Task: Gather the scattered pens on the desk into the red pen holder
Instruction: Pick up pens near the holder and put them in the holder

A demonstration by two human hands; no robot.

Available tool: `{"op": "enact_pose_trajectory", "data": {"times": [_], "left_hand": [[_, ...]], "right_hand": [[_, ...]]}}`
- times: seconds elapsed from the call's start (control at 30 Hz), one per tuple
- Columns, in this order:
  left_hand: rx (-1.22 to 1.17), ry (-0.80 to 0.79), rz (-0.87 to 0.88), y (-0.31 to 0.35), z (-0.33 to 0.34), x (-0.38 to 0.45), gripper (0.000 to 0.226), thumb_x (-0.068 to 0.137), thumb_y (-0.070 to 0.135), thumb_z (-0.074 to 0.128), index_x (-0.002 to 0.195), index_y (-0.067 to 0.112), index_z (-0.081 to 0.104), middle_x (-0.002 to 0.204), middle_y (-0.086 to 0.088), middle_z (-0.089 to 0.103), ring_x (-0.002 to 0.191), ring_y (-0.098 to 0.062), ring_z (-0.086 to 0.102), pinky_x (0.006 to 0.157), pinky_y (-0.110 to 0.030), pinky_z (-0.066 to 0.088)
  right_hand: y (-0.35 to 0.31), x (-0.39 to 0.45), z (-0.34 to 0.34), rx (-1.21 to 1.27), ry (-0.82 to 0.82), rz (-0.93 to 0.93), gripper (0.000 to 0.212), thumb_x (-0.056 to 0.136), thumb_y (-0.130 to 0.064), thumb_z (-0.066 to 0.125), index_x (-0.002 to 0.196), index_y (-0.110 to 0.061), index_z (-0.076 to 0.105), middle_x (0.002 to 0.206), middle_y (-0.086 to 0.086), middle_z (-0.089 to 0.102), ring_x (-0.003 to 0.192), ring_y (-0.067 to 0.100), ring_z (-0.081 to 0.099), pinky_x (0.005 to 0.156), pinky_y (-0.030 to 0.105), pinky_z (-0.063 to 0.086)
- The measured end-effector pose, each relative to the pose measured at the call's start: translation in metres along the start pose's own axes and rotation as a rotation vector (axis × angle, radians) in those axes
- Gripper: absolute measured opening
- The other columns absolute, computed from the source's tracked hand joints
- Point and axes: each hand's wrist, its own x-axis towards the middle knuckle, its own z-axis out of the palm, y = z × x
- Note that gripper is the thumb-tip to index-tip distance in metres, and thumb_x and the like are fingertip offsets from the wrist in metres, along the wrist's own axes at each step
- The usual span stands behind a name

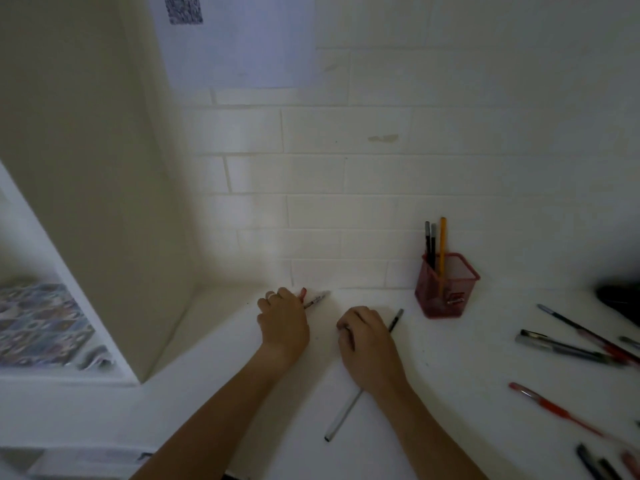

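Head view: left hand (283,322) pinches pen (314,301); red pen holder (446,285) well right.

pens (571,348) right of holder (446,289) — desk (450,393)

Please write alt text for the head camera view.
On a white desk, the left hand pinches a small pen while the right hand covers a long white pen. The red pen holder already holds three pens; others lie scattered at right.
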Motion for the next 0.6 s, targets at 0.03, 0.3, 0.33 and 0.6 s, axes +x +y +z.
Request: {"op": "enact_pose_trajectory", "data": {"times": [0.03,0.3,0.33,0.6], "left_hand": [[0.042,-0.031,-0.030,0.003,-0.001,0.002,0.029,0.098,0.015,0.041,0.124,0.002,0.047,0.125,-0.017,0.051,0.117,-0.032,0.050,0.091,-0.038,0.050],[0.122,-0.167,-0.064,0.018,0.014,0.008,0.040,0.098,0.026,0.045,0.130,0.003,0.046,0.132,-0.015,0.051,0.123,-0.032,0.050,0.099,-0.038,0.044],[0.148,-0.163,-0.060,0.018,0.015,0.008,0.039,0.097,0.026,0.045,0.129,0.004,0.048,0.131,-0.014,0.051,0.121,-0.031,0.051,0.098,-0.037,0.044],[0.141,-0.120,0.137,0.023,0.012,-0.001,0.027,0.097,0.014,0.038,0.119,0.004,0.051,0.120,-0.015,0.058,0.110,-0.031,0.058,0.088,-0.036,0.048]], "right_hand": [[0.001,0.000,0.001,-0.001,0.002,-0.004,0.007,0.089,-0.016,0.054,0.086,-0.018,0.060,0.093,-0.006,0.055,0.086,0.011,0.050,0.078,0.027,0.048],[0.004,0.000,0.002,0.022,0.007,-0.010,0.008,0.088,-0.014,0.055,0.085,-0.016,0.062,0.093,-0.006,0.055,0.087,0.010,0.050,0.078,0.024,0.047],[0.004,0.000,0.002,0.024,0.007,-0.005,0.008,0.088,-0.014,0.055,0.086,-0.017,0.062,0.094,-0.007,0.055,0.087,0.009,0.050,0.078,0.023,0.047],[0.005,0.001,0.002,0.043,0.047,0.005,0.010,0.092,-0.017,0.053,0.091,-0.017,0.063,0.094,-0.005,0.058,0.088,0.011,0.052,0.080,0.025,0.048]]}}
